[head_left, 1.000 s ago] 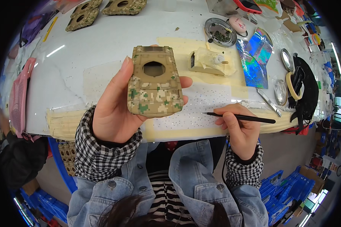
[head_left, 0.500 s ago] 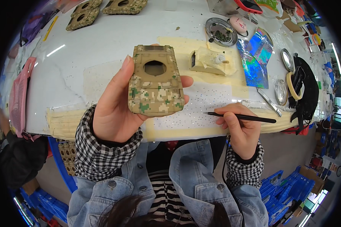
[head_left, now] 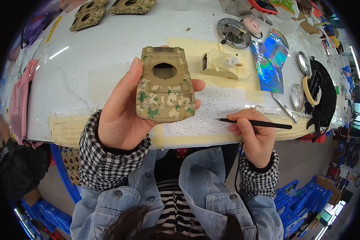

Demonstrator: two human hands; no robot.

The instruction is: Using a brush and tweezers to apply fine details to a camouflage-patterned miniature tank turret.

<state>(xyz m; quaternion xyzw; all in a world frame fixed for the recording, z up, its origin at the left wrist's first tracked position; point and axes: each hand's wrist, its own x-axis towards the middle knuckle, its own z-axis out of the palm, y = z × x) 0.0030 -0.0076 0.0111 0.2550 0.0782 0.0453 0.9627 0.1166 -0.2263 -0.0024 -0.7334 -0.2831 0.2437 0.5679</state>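
The right hand [head_left: 254,136] pinches a fine-pointed black tool [head_left: 264,123], its tip over the speckled white sheet [head_left: 224,98]. The left hand [head_left: 120,124] grips a digital-camouflage model tank hull [head_left: 166,94], fingers around its sides, above the sheet's left part. Beyond the sheet sits a tape-covered cream block [head_left: 222,67]; far beyond, leftward, lie similar hulls [head_left: 131,7].

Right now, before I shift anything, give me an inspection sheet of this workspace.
Surface: white table; a speckled white sheet lies on it, with yellow tape along its near edge.
Work items: camouflage shell with a round opening; black pointed tool.
Clutter: round dish holding dark green bits; iridescent sheets; silver tool.
Hands: left hand grips the shell; right hand holds the pointed tool, tip over the speckled sheet.
Cables: dark cord beside the right sleeve; ends unclear.
Surroundings: blue crates, lower right.
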